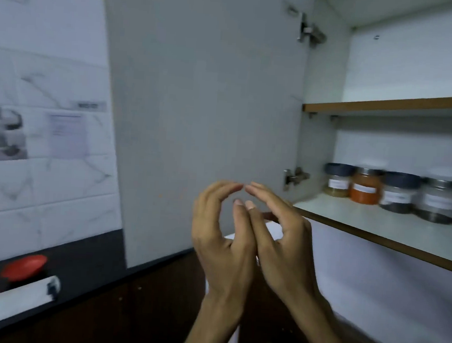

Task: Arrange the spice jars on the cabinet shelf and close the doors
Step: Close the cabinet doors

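Observation:
Several labelled spice jars stand in a row on the lower cabinet shelf (377,226) at the right: a dark-lidded jar with pale contents (337,180), an orange-filled jar (366,186), a dark-lidded jar (400,193) and a metal-lidded jar (437,200). The left cabinet door (203,102) stands wide open. My left hand (221,233) and my right hand (276,235) are raised together in front of the door, left of the shelf. Their fingertips and thumbs touch, forming a ring. Neither hand holds anything.
An upper shelf (392,104) shows nothing on it. Two hinges (310,29) join the door to the cabinet. At lower left, on a dark counter (87,309), lie a red lid-like object (24,267) and a white oblong object (14,303). Marbled wall tiles (45,76) fill the left.

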